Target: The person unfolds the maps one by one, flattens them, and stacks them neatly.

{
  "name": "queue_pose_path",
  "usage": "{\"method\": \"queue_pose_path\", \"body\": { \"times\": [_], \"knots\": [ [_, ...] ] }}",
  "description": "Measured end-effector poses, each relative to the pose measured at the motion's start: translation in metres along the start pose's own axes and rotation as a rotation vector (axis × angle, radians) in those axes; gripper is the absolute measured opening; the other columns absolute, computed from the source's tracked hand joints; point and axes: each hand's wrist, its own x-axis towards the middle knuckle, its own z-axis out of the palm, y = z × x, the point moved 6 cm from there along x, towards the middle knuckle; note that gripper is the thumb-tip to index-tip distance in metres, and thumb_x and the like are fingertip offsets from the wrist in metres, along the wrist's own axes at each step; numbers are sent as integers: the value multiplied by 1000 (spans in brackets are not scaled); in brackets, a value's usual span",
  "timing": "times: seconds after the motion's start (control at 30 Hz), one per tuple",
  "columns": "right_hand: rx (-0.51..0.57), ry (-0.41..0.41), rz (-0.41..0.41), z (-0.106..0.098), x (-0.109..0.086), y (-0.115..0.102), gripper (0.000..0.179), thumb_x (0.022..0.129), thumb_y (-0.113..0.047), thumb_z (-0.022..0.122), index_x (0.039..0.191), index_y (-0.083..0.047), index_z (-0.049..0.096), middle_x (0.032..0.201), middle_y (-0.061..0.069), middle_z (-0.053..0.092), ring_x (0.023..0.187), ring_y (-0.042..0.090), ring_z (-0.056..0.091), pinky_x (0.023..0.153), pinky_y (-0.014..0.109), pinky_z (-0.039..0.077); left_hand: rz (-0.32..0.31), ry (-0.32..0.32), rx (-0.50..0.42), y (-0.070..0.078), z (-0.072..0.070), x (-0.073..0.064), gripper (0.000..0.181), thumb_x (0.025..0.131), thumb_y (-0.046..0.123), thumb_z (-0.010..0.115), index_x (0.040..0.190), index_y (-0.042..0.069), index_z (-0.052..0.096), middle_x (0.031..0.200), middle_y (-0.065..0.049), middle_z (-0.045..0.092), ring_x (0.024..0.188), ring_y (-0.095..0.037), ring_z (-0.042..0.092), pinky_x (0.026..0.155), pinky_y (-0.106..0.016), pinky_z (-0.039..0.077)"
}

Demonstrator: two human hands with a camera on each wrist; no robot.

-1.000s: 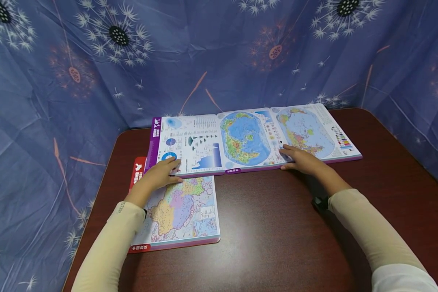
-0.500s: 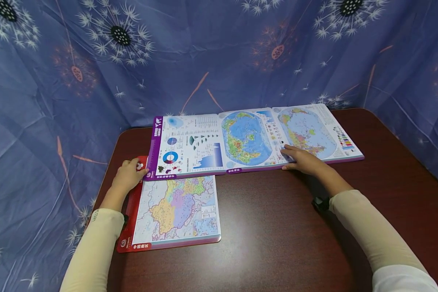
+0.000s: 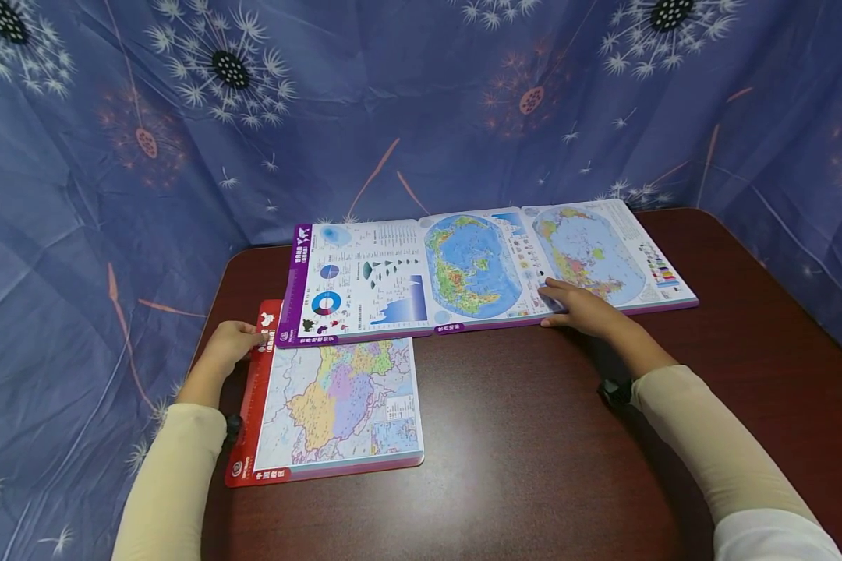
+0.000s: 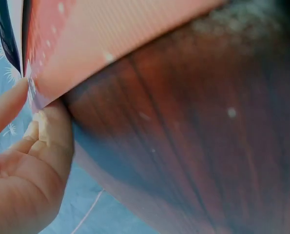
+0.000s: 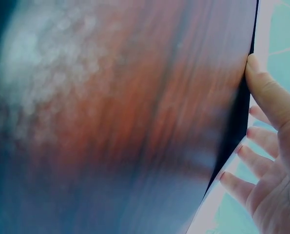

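beneath the left end of the purple map book [image 3: 473, 265]: one red map book [image 3: 344, 405], lying flat, far part covered, near part showing a map in many colours, red border with white characters along its left. purple map book itself: three panels side by side, left panel with charts and a ring diagram, middle and right panels each with an oval world map. just left of the purple map book's near left corner: one left hand [image 3: 228, 347], fingers curled nearly together, pinching the left edge of the red map book. at the purple map book's near edge, by the join of middle and right panels: one right hand [image 3: 582, 308], fingers spread and relaxed, resting on the page, nothing gripped. nearer than the purple map book: two pale sleeves [image 3: 171, 475]. under the purple map book: one glossy dark brown surface [image 3: 519, 444]. behind the purple map book: one blue cloth [image 3: 365, 93], printed with dandelions.
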Motion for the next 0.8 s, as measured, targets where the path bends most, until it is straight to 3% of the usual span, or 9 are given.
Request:
{"method": "queue_pose_path", "body": {
  "times": [0.13,0.3,0.5,0.7,0.8],
  "knots": [
    [5,-4,6,1,0,0,63,83,-24,66,132,5,38,138,31,23,124,46,23,95,58,26,22,-27,-93,0,0,-1,30,88,7,54,105,-17,50,81,-12,57,63,-11,54,57,-23,50],
    [12,-2,4,1,1,0,63,83,-23,66,132,6,38,138,31,23,124,47,22,96,58,25,23,-122,-238,-3,1,-3,30,86,0,56,107,-21,49,69,0,60,58,-7,58,58,-25,53],
    [13,2,5,0,1,0,64,82,-23,66,132,6,38,138,30,23,124,46,23,96,57,25,28,-212,-252,-7,3,-11,24,84,2,61,99,-17,55,68,1,61,58,-9,58,57,-26,53],
    [13,0,8,1,2,0,64,82,-26,66,132,4,38,139,30,23,125,45,23,96,57,25,33,-319,-242,-13,6,-26,8,85,5,61,81,-2,59,66,2,58,57,-8,56,55,-25,52],
    [11,-1,10,0,2,0,65,83,-26,66,132,4,38,139,29,23,125,45,23,96,57,25,29,-379,-241,-17,9,-32,14,86,6,60,73,6,54,64,2,54,57,-8,54,55,-24,52]
  ]
}}
